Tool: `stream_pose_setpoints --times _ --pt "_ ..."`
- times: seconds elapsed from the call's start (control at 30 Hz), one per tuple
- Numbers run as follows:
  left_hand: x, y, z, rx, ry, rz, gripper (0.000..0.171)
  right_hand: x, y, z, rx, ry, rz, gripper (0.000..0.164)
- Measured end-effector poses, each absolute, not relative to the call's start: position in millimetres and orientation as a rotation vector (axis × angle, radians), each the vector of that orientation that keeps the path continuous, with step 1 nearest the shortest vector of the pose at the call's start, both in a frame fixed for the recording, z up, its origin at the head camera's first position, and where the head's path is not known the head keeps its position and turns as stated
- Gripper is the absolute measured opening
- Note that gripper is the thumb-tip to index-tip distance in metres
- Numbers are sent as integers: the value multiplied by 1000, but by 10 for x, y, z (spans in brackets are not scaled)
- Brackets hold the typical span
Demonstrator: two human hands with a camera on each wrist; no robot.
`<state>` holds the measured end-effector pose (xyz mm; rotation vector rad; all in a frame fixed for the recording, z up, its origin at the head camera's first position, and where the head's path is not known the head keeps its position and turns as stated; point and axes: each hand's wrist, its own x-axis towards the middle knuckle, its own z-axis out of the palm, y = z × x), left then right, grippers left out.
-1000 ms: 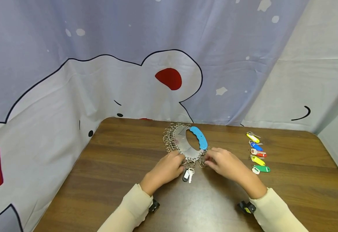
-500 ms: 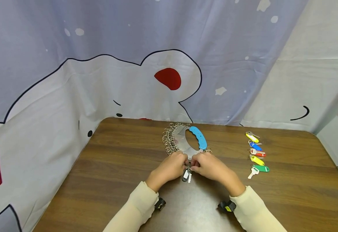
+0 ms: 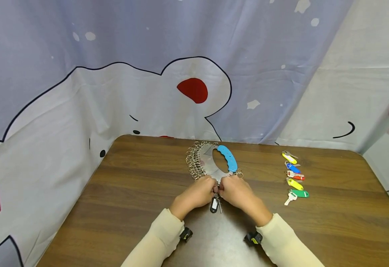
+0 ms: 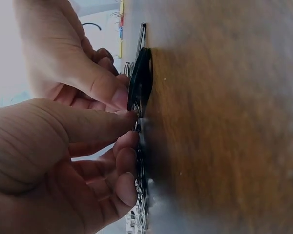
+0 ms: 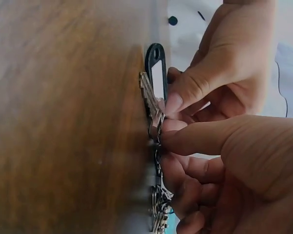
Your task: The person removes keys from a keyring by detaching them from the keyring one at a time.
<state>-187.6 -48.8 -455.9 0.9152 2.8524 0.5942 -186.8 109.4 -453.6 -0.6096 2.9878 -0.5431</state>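
A curved metal key-holder plate [image 3: 209,160] with a blue handle [image 3: 228,157] lies flat at mid-table, small rings [image 3: 193,163] crowded along its outer edge. At its near edge my left hand [image 3: 198,191] and right hand [image 3: 236,190] meet, fingertips almost together. Each pinches at a small metal key ring [image 5: 159,132] between thumb and forefinger; the fingers cover most of it. From there a black key tag [image 3: 213,205] with a white label and a silver key [image 5: 150,95] stick out toward me, close over the tabletop.
On the right of the wooden table [image 3: 131,207] lies a column of tagged keys: a yellow tag [image 3: 289,158], a blue tag [image 3: 293,168], a red tag [image 3: 298,177], another yellow tag [image 3: 295,184] and a green tag [image 3: 300,193]. A printed curtain [image 3: 131,104] hangs behind.
My right hand has come left from the plate's right side to meet the left hand, which shifted slightly right. The black tag and key have swung a little, and the key beside the green tag is now uncovered.
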Motion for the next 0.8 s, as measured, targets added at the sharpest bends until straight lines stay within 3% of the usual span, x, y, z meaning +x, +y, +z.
stream_pose_setpoints --times 0.33,0.8 --pt "-1876 -492 -4573 888 2863 581 6 -1831 1146 -4575 -641 2973 -597 14" --pt "-1806 -537 -4600 901 2762 676 16 -1786 1249 -4524 -664 2842 -661 18"
